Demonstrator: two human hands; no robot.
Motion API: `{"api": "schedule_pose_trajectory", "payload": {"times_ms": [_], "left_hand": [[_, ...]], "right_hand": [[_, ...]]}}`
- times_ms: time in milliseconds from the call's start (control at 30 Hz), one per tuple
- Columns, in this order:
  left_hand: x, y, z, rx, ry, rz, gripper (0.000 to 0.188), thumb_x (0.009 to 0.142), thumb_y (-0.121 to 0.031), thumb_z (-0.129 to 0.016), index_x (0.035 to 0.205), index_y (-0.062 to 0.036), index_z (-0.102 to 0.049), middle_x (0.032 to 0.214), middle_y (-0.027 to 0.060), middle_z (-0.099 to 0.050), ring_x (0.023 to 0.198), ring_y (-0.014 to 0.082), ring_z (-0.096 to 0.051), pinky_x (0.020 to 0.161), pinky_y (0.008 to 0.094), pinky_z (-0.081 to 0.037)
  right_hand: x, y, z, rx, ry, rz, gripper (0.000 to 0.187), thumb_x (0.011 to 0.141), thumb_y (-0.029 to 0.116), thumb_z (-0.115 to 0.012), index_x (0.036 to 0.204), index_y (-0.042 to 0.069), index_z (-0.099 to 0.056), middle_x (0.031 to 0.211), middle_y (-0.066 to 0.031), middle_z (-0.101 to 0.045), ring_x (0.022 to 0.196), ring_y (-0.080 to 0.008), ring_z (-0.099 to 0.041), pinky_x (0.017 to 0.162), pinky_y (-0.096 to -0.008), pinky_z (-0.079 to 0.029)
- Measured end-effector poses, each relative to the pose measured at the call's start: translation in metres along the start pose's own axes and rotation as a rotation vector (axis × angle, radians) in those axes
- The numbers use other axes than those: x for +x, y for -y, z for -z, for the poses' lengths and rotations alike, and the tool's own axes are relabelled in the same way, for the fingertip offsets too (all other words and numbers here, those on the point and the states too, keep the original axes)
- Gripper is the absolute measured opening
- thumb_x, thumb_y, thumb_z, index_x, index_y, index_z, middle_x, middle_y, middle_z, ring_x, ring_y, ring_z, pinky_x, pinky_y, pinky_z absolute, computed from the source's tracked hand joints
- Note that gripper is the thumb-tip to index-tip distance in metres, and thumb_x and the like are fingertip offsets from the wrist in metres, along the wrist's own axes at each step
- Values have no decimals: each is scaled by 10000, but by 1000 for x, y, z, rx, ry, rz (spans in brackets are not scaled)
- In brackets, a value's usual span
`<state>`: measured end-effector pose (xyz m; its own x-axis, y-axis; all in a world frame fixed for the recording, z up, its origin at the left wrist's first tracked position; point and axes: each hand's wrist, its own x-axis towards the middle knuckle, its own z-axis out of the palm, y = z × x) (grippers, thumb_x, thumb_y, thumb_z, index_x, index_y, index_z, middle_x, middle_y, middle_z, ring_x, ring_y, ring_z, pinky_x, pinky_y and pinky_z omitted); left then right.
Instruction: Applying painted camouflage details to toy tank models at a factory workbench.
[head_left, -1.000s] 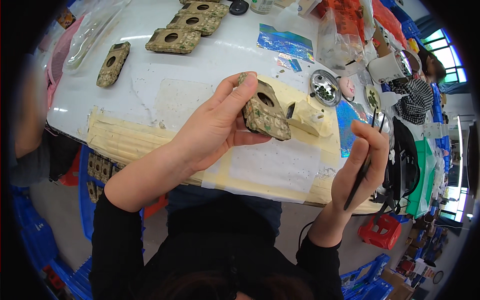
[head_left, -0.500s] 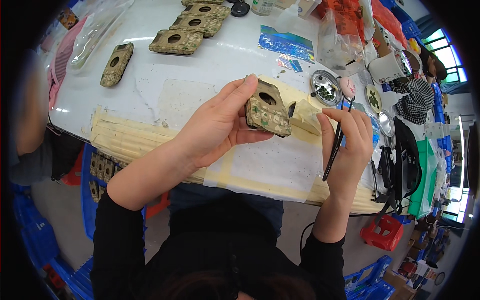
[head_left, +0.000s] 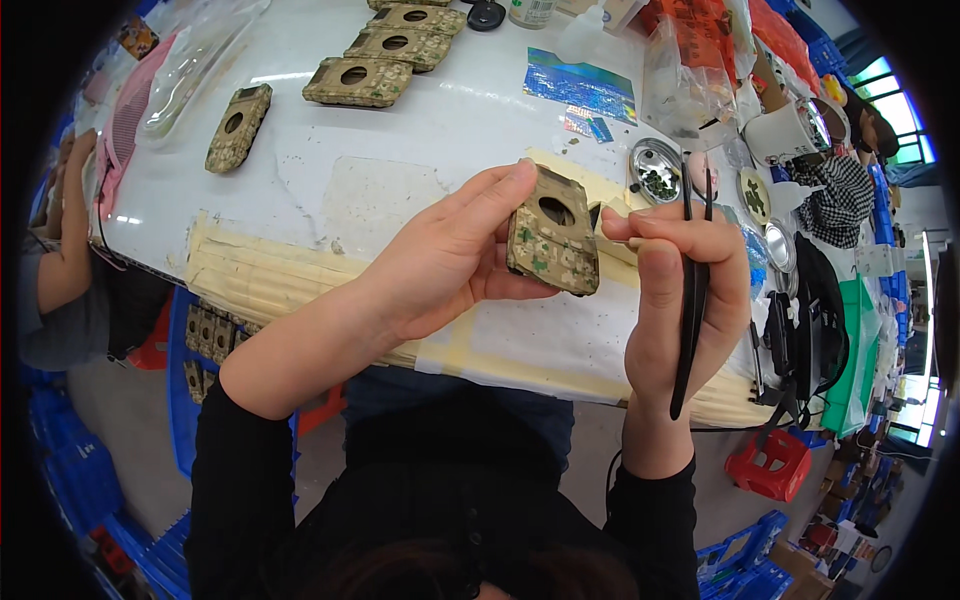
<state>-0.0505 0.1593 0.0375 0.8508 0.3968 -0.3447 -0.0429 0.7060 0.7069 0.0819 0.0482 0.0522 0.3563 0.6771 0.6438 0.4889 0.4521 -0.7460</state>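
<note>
My left hand (head_left: 440,255) grips a camouflage-painted model tank hull (head_left: 568,262) by its edges, tilted toward me. The hull has a round dark opening in its top. Close to its right side, my right hand (head_left: 722,285) keeps black tweezers (head_left: 690,335) tucked against the fingers, tips pointing away from me. Its thumb and forefinger are pinched together, and a tiny pale thing seems to stick out at their tips, too small to name. Behind the hull, a yellowish block (head_left: 615,235) is partly hidden.
More camouflage hulls (head_left: 358,82) stand at the far left, one apart (head_left: 238,128). Beyond my right hand are a round metal dish (head_left: 655,160) with dark green bits and a pale lid (head_left: 753,195) with green pieces. Shiny blue sheets (head_left: 580,85) lie far back. Another person's arm (head_left: 65,235) shows at left.
My right hand has turned and come closer to the hull, with the tweezers swung more upright. The left hand and hull have shifted slightly right. The other person's arm at left has moved.
</note>
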Motion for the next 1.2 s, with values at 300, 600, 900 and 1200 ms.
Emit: {"api": "schedule_pose_trajectory", "payload": {"times_ms": [300,600,900,1200], "left_hand": [[-1,1,-1,1,-17,-8,482,977,-450,-372,1254,-71,-482,1126,68,-608,990,154,-628,786,326,-564],[-1,1,1,7,-10,-7,474,976,-444,-380,1260,-76,-473,1136,73,-603,991,163,-627,776,331,-566],[-2,1,-1,9,-20,-15,475,977,-443,-379,1261,-74,-473,1136,76,-603,995,164,-626,783,334,-565],[0,2,0,16,-8,-9,490,978,-448,-366,1256,-60,-479,1129,75,-606,991,160,-628,790,335,-563]], "right_hand": [[-1,-4,0,-12,62,-67,43,887,18,-591,905,4,-555,851,-71,-615,697,-79,-467,636,-199,-384],[-2,-3,-3,25,26,-119,39,881,15,-599,895,8,-563,798,-45,-597,669,-72,-444,624,-199,-370],[-2,-2,-3,18,10,-139,29,882,23,-602,886,12,-576,784,-43,-587,663,-67,-460,617,-196,-374],[-2,-1,-2,45,7,-175,45,894,49,-598,889,11,-575,813,-53,-607,672,-62,-489,618,-194,-389]]}}
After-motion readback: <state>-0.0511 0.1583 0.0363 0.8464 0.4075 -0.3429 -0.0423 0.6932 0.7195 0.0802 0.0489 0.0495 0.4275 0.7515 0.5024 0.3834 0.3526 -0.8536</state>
